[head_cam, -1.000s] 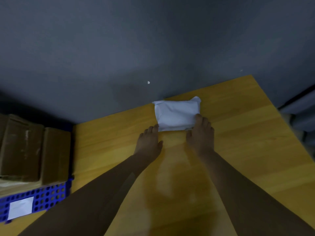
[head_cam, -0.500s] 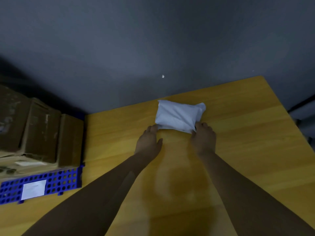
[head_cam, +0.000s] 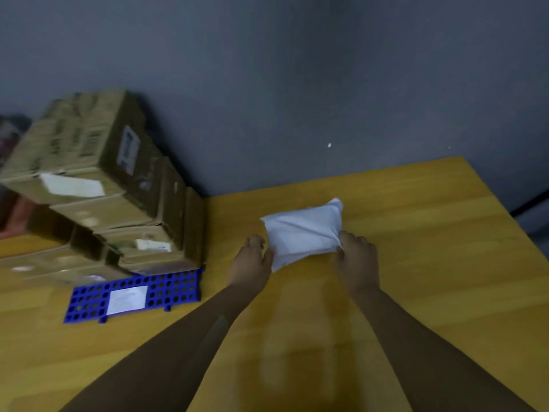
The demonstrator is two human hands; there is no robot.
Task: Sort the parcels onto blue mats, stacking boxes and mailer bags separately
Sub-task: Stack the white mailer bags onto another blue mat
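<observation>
A white mailer bag (head_cam: pixel 303 231) is tilted above the yellow wooden table (head_cam: pixel 445 248), held between both hands. My left hand (head_cam: pixel 252 263) grips its near-left corner. My right hand (head_cam: pixel 358 257) pinches its near-right edge. A stack of brown cardboard boxes (head_cam: pixel 98 185) stands at the left on a blue perforated mat (head_cam: pixel 166 289). A white label lies on the mat's bare front part.
A grey wall (head_cam: pixel 297 84) runs behind the table. The table's right edge falls away near a dark object (head_cam: pixel 531 209). Something reddish (head_cam: pixel 17 215) shows behind the boxes at far left.
The bag has come up off the table and tipped, with both hands now closed on its near edge. The view has swung left, bringing the box stack and blue mat further in.
</observation>
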